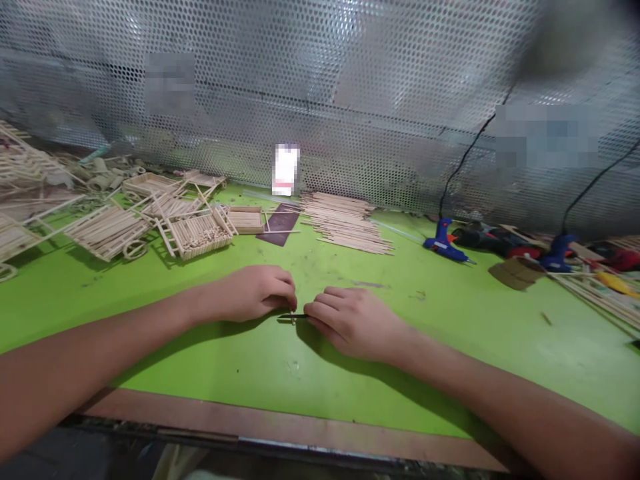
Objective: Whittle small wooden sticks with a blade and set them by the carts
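Observation:
My left hand rests on the green table with its fingers pinched on a thin wooden stick, whose short end shows below the fingertips. My right hand is closed on a thin dark blade that points left. This blade lies across the stick near my left fingertips. Whether it cuts into the wood cannot be made out. Most of the stick is hidden behind my left fingers, and the right hand covers the blade's handle end.
Beyond my hands lie a pile of wooden sticks, brown sandpaper and small stick-built carts. Two blue glue guns with black cords sit at the right. A perforated metal screen stands behind the green table.

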`<action>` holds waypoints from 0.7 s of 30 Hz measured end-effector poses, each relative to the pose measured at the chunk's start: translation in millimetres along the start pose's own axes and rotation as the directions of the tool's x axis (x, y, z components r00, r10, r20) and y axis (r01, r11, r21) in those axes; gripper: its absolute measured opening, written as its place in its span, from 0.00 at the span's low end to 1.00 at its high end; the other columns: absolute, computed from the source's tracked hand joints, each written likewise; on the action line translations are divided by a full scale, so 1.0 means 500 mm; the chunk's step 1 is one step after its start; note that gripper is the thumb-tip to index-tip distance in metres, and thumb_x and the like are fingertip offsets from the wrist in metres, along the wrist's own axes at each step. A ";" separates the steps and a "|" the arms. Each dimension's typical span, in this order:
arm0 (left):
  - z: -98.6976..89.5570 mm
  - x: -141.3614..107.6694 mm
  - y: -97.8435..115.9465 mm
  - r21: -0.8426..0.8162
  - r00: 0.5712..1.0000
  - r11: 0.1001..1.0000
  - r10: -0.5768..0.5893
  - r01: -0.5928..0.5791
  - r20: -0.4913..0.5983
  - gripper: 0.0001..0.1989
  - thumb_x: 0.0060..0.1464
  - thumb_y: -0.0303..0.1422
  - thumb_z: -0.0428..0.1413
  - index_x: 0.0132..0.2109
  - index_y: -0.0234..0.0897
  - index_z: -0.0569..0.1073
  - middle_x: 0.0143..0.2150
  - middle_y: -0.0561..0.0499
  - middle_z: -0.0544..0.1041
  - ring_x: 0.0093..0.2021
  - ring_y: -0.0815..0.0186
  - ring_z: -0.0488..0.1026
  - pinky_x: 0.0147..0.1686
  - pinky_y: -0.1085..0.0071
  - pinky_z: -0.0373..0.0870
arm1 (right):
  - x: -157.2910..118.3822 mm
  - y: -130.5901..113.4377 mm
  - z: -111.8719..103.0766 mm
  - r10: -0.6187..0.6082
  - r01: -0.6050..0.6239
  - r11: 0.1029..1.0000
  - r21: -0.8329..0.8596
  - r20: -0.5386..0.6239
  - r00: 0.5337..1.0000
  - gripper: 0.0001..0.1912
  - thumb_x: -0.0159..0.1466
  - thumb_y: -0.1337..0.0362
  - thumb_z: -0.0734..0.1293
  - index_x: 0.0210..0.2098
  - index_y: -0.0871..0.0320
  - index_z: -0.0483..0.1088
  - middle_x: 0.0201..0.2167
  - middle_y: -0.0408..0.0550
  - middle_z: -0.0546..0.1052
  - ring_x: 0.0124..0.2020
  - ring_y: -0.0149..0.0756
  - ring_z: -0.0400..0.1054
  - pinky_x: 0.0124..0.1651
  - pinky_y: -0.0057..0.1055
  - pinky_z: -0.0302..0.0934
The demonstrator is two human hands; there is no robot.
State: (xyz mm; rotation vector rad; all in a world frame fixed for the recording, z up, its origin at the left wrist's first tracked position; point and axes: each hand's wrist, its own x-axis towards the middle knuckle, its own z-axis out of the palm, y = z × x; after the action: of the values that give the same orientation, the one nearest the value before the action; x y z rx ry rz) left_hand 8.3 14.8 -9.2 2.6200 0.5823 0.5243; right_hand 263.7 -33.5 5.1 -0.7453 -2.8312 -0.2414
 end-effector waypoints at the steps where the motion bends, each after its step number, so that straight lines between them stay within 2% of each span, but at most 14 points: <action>1: -0.001 0.000 0.002 -0.001 1.000 1.000 0.000 0.000 0.001 0.08 0.66 0.26 0.58 0.44 0.38 0.82 0.44 0.49 0.81 0.42 0.64 0.77 0.44 0.69 0.70 | 0.000 -0.001 -0.001 -0.002 0.002 1.000 0.000 0.001 1.000 0.12 0.75 0.66 0.60 0.41 0.59 0.75 0.30 0.45 0.76 0.32 0.35 0.65 0.33 0.34 0.50; 21: 0.005 -0.002 -0.003 0.012 1.000 1.000 0.020 -0.020 -0.018 0.09 0.66 0.26 0.56 0.44 0.38 0.82 0.45 0.48 0.81 0.43 0.64 0.77 0.45 0.69 0.72 | 0.004 -0.004 -0.004 -0.009 0.009 1.000 0.011 -0.015 1.000 0.13 0.76 0.65 0.59 0.41 0.59 0.75 0.30 0.46 0.76 0.32 0.35 0.65 0.34 0.33 0.52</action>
State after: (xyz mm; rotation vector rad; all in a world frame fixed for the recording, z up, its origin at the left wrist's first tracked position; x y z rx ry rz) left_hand 8.3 14.9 -12.3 2.6371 0.5664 0.5530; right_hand 261.4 -34.8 7.2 -0.7260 -2.8199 -0.2310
